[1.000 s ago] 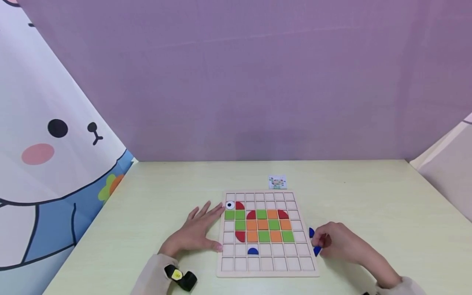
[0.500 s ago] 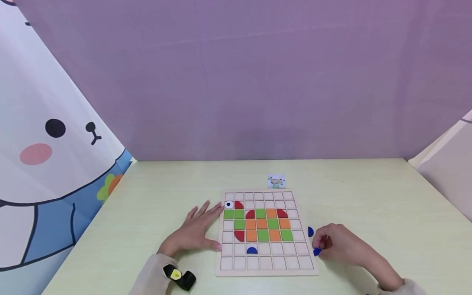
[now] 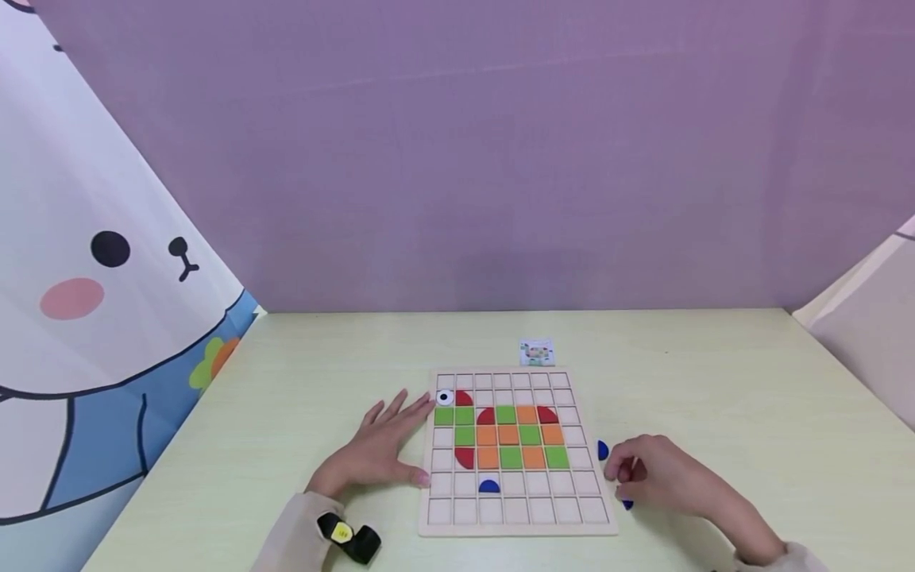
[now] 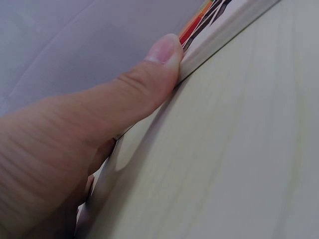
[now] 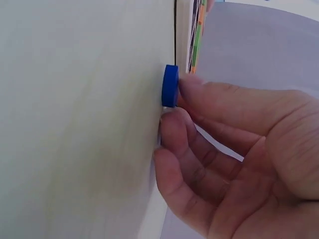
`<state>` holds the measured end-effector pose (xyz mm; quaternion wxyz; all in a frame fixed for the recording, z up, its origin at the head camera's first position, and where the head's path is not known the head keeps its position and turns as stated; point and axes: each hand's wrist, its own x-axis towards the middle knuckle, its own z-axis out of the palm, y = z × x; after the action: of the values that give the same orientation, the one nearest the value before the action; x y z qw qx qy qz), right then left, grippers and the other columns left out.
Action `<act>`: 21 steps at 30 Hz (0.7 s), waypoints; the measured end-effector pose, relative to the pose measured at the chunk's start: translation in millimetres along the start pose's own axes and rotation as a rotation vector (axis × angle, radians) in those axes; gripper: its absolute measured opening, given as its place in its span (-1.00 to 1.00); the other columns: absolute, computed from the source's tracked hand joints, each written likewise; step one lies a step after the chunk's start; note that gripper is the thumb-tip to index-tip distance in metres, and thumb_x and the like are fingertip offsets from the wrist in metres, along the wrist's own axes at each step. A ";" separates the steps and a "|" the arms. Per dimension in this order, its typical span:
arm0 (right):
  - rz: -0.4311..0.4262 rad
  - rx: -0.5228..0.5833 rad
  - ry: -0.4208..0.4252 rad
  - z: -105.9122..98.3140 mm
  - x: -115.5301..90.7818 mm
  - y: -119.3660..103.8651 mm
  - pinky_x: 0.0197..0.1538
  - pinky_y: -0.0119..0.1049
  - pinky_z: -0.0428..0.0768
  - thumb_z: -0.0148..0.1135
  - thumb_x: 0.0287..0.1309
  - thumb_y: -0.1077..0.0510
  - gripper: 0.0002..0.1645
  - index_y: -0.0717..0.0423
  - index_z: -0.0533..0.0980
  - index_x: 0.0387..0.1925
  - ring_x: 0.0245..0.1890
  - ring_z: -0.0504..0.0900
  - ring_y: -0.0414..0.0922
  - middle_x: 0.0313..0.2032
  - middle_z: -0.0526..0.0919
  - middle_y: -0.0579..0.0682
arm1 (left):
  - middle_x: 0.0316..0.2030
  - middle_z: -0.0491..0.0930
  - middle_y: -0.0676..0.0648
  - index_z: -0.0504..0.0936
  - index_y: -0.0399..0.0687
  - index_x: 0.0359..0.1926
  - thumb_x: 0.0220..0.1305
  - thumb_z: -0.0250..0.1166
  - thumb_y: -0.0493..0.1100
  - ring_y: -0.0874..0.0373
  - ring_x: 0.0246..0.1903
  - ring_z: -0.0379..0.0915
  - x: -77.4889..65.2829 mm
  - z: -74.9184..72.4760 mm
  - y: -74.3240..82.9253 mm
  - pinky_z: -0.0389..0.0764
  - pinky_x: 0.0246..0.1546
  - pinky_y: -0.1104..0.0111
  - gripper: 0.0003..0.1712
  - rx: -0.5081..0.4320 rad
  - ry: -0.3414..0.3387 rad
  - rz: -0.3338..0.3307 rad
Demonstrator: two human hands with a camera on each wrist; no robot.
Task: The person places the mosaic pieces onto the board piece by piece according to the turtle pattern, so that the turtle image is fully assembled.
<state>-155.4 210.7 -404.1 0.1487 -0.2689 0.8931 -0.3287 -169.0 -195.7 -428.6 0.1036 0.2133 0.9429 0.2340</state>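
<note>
My left hand (image 3: 379,457), fingers spread, rests along the left side of a wooden grid board (image 3: 518,531); in the left wrist view its thumb (image 4: 149,74) presses the board's edge. Just off the board's right side, my right hand (image 3: 668,481) pinches a blue half-round piece (image 5: 170,86) low at the table, thumb on it and the other fingers curled beside it. In the head view most of that piece is hidden under the hand. A second blue half-round piece (image 3: 604,450) lies on the table by the board's right edge.
Green, orange and red pieces fill several of the board's cells, with a round eye piece (image 3: 445,397) at upper left. A blue half-round piece (image 3: 489,486) sits in a lower cell. Behind the board lies a small picture card (image 3: 537,352). A purple backdrop (image 3: 500,159) stands behind the table.
The blue piece at my right hand has shifted toward me and turned, now mostly under the hand. The hand has stayed nearly in place; the left hand holds still.
</note>
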 end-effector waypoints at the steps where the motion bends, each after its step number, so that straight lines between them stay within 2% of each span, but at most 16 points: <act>1: 0.005 -0.003 0.000 -0.4 -0.1 0.1 -0.44 -0.48 0.43 0.38 -0.03 0.26 -0.84 -0.03 0.55 -0.47 -0.50 0.39 -0.40 -0.52 0.51 -0.23 | 0.49 -0.02 -0.01 0.05 0.05 0.48 -0.12 0.38 0.40 -0.17 0.49 -0.41 0.1 0.2 0.0 -0.32 0.40 -0.19 0.23 -0.001 0.000 0.002; 5: 0.006 -0.004 0.006 -2.2 -1.6 1.5 -0.45 -0.48 0.42 0.39 -0.01 0.20 -0.87 -0.02 0.55 -0.45 -0.50 0.39 -0.40 -0.51 0.51 -0.23 | 0.49 -0.03 -0.03 0.04 0.03 0.48 -0.11 0.37 0.40 -0.19 0.49 -0.40 0.1 0.3 0.0 -0.31 0.40 -0.20 0.23 -0.002 0.004 0.014; 9: 0.008 0.031 -0.010 -2.5 -3.3 2.6 -0.44 -0.47 0.43 0.48 -0.15 0.15 -0.76 0.00 0.54 -0.43 -0.50 0.40 -0.39 -0.50 0.50 -0.18 | 0.49 -0.03 -0.04 0.03 0.03 0.48 -0.11 0.37 0.40 -0.19 0.49 -0.39 0.0 0.5 -1.2 -0.29 0.39 -0.20 0.23 0.011 0.006 0.020; 11: 0.003 0.028 -0.019 -2.3 -3.4 2.9 -0.42 -0.47 0.44 0.50 -0.20 0.19 -0.72 0.00 0.53 -0.42 -0.49 0.40 -0.38 -0.49 0.50 -0.16 | 0.49 -0.03 -0.05 0.03 0.02 0.48 -0.11 0.37 0.39 -0.20 0.49 -0.38 -0.3 0.3 -1.6 -0.28 0.39 -0.21 0.23 0.015 0.008 0.024; 16: -0.041 -0.013 -0.030 -2.6 -2.4 5.1 -0.44 -0.48 0.43 0.37 -0.17 0.37 -0.72 -0.04 0.53 -0.45 -0.49 0.39 -0.41 -0.50 0.51 -0.21 | 0.49 -0.04 -0.06 0.03 0.01 0.49 -0.10 0.38 0.39 -0.21 0.48 -0.38 -0.9 -0.6 -1.0 -0.28 0.39 -0.22 0.23 0.012 0.007 0.029; 21: -0.067 -0.014 -0.004 -2.3 -1.7 7.9 -0.43 -0.49 0.43 0.35 -0.12 0.37 -0.74 -0.04 0.54 -0.47 -0.49 0.38 -0.42 -0.51 0.50 -0.24 | 0.49 -0.03 -0.06 0.03 0.01 0.48 -0.10 0.36 0.40 -0.21 0.48 -0.39 -0.4 -0.9 -1.3 -0.30 0.39 -0.21 0.23 0.006 0.004 0.030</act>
<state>-158.1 217.9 -407.5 0.1373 -0.3003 0.8856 -0.3266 -169.4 -197.2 -428.4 0.0976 0.2274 0.9405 0.2330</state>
